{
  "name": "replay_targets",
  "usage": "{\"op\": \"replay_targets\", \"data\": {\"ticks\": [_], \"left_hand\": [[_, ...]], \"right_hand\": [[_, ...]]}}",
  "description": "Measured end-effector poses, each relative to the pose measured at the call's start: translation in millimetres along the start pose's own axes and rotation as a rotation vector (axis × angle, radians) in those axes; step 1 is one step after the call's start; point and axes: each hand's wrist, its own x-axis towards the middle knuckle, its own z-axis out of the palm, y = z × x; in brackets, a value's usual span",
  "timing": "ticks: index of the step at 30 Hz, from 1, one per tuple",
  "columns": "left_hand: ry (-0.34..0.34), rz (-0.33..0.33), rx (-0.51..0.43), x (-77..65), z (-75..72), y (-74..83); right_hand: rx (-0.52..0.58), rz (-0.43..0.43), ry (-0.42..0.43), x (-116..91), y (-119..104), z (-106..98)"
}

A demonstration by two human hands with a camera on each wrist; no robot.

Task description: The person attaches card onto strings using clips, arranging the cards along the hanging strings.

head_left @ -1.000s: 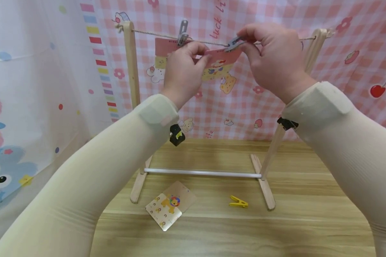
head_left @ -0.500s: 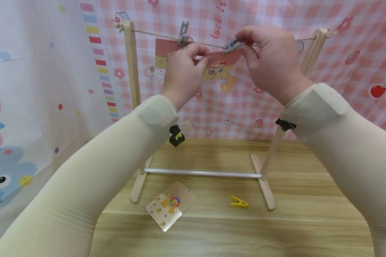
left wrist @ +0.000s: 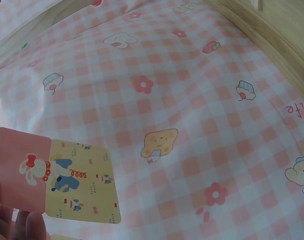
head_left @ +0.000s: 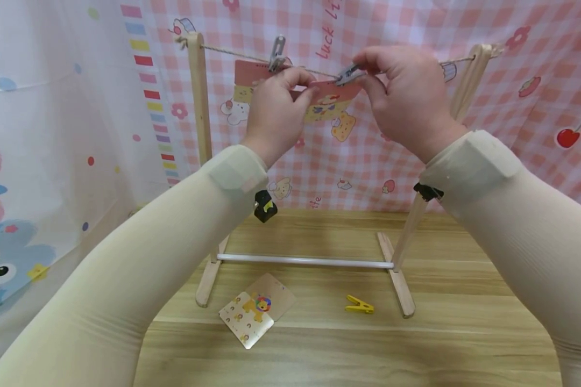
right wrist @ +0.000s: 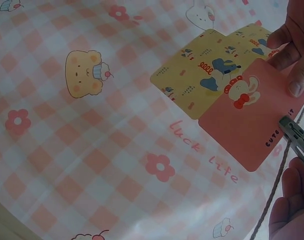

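Note:
My left hand [head_left: 277, 113] pinches the top left corner of a pink and yellow card [head_left: 327, 92] printed with a rabbit. At that card's top edge, my right hand [head_left: 406, 99] grips a grey clothespin [head_left: 347, 74] between thumb and fingers. The right wrist view shows the clothespin's tip [right wrist: 286, 123] over the card's pink edge, right beside the twine. A similar pink and yellow card [head_left: 247, 72] hangs from the twine [head_left: 232, 52] by another grey clothespin [head_left: 277, 54], partly hidden behind my left hand.
Wooden posts [head_left: 199, 102] hold up the twine, and a white rod [head_left: 305, 260] joins their feet. On the table [head_left: 348, 355] lie two overlapping cards, the front one cream [head_left: 247, 322], and a yellow clothespin [head_left: 360, 305]. A pink checked cloth [head_left: 348, 161] hangs behind.
My right hand has shifted slightly left and down with the grey clothespin, whose tip sits further left along the card's top edge. My left hand stays nearly still.

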Motion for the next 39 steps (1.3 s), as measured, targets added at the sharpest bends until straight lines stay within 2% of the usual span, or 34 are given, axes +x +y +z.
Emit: {"op": "replay_targets", "data": {"ticks": [15,25,39], "left_hand": [[0.000,-0.006,-0.004,-1.2,1.0,0.1],[0.005,0.001,0.015,-2.1,1.9,0.3],[0.009,-0.010,0.008,-2.3,3.2,0.4]], "right_hand": [[-0.008,0.024,-0.014,-2.0,-0.9,2.5],[0.036,0.033,-0.020,-2.6,-0.7,3.2],[0.040,-0.025,-0.001,-4.9,2.8,4.0]]}}
